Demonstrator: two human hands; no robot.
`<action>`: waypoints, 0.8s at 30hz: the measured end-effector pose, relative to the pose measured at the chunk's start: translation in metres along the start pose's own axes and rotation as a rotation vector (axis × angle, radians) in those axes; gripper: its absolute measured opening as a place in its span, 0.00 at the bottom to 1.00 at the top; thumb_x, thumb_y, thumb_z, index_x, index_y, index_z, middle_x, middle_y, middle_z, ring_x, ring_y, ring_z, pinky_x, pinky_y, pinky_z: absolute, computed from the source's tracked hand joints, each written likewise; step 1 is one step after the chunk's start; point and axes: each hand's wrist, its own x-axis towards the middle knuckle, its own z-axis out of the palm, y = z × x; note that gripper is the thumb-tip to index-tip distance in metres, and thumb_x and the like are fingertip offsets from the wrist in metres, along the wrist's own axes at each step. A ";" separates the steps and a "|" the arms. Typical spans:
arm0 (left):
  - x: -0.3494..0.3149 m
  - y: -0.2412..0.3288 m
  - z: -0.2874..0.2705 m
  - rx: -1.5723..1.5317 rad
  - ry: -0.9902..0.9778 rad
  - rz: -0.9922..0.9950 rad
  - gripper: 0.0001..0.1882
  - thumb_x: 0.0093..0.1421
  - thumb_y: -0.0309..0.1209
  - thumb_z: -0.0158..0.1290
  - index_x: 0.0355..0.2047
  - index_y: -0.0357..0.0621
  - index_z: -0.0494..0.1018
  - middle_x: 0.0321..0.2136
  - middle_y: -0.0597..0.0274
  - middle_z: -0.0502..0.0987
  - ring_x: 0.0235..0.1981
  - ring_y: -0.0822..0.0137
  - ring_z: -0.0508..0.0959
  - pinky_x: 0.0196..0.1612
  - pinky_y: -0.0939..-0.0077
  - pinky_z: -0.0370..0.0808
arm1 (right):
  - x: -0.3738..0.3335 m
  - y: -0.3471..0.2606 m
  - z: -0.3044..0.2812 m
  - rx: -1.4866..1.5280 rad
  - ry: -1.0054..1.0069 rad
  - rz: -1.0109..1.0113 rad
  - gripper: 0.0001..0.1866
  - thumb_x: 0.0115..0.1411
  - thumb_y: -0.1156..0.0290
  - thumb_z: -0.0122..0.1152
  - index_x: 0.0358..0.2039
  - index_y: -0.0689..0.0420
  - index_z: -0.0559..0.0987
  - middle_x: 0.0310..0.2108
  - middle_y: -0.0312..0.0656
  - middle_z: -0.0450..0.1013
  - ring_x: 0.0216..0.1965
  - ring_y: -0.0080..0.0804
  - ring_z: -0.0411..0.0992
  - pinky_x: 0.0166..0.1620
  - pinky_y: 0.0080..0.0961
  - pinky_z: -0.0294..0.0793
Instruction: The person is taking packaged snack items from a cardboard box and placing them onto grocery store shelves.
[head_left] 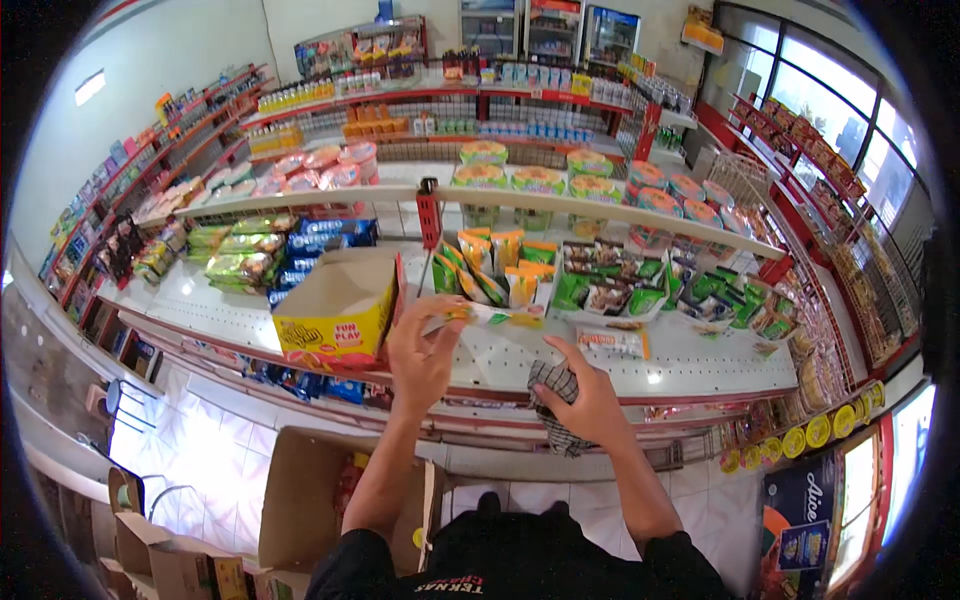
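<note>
My left hand (419, 358) is raised over the shelf, with thumb and fingers pinching the end of a small white, yellow and green snack packet (492, 315). In my right hand (590, 402) is a bunched grey checked cloth (566, 438), held at the shelf's front edge. Just left of my left hand stands an open yellow cardboard display box (335, 328). Behind the pinched packet, green and orange snack pouches (508, 250) stand in a group. A white and orange packet (613, 343) lies flat beyond my right hand.
Green snack packs (612, 280) fill the shelf's right part; blue packs (330, 235) and green ones (245, 255) are at left. A shelf rail (600, 212) runs behind, with tubs on the level above. An open cardboard box (300, 490) sits below on the left.
</note>
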 end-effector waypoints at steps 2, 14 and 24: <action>0.021 -0.005 0.008 0.183 -0.115 0.083 0.11 0.63 0.24 0.57 0.46 0.36 0.73 0.44 0.57 0.77 0.45 0.66 0.79 0.47 0.73 0.78 | 0.013 0.000 0.004 -0.065 0.036 -0.108 0.36 0.54 0.67 0.69 0.64 0.50 0.67 0.35 0.51 0.76 0.34 0.44 0.75 0.42 0.34 0.74; 0.035 -0.032 0.026 0.771 -0.221 0.371 0.11 0.59 0.30 0.62 0.43 0.48 0.79 0.47 0.55 0.73 0.49 0.53 0.72 0.48 0.59 0.72 | 0.053 0.008 0.022 -0.301 -0.183 0.040 0.48 0.57 0.52 0.64 0.72 0.43 0.48 0.28 0.57 0.76 0.37 0.61 0.76 0.42 0.49 0.75; 0.025 -0.033 0.026 0.893 -0.136 0.404 0.19 0.57 0.39 0.64 0.48 0.50 0.77 0.52 0.54 0.69 0.56 0.50 0.64 0.56 0.54 0.62 | 0.044 0.003 0.022 -0.263 -0.127 -0.023 0.47 0.57 0.52 0.65 0.71 0.42 0.49 0.29 0.55 0.76 0.37 0.60 0.76 0.42 0.48 0.75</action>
